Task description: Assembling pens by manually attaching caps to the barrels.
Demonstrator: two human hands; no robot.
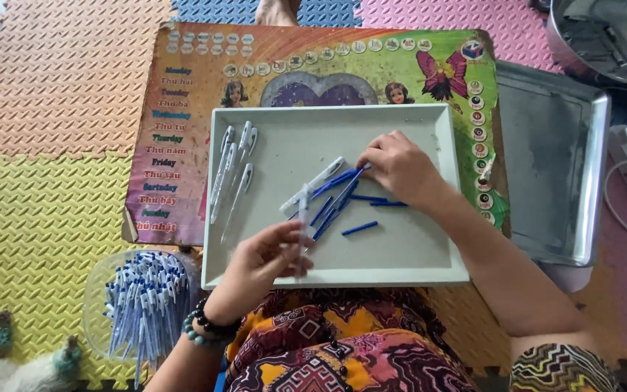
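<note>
On the grey plastic tray (444,272), the left hand (259,263) pinched a white pen barrel (303,218) upright while the right hand (398,168) closed on one thin blue plastic refill (342,181); aligning both carefully seemed wise.

Even, soft daylight fills the head view — bright, with no harsh contrast. The pale tray (429,270) reads almost shadowless; only faint, diffuse shadows lie under the left hand (259,261) and right hand (399,168). Glare marks the steel bowl (607,36) and the rim of the metal tray (595,181) at right. Focus is moderate — fine detail on the pens in the clear container (143,308) is soft, and the lower corners blur slightly.
</note>
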